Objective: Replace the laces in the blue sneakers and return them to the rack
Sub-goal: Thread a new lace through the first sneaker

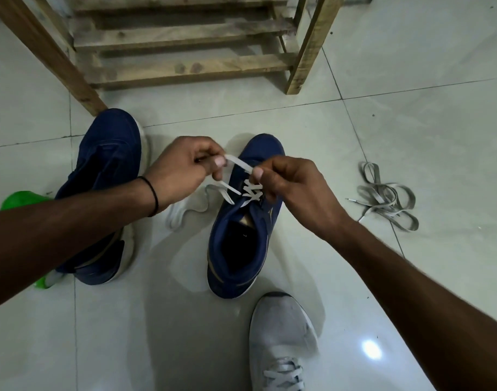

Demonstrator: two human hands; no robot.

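Two blue sneakers stand on the tiled floor. The right one (241,244) is in the middle, toe away from me, with a white lace (251,191) crossed through a few of its eyelets. My left hand (182,173) pinches one end of that lace above the shoe. My right hand (286,182) pinches the same strand close to the eyelets. More of the white lace trails on the floor left of the shoe. The other blue sneaker (106,170) lies at the left, partly under my left forearm, with no lace visible.
A wooden shoe rack (185,66) stands just behind the sneakers. A heap of grey laces (385,196) lies on the floor at the right. My foot in a grey sneaker (281,342) is at the bottom. Something green (19,200) shows behind my left arm.
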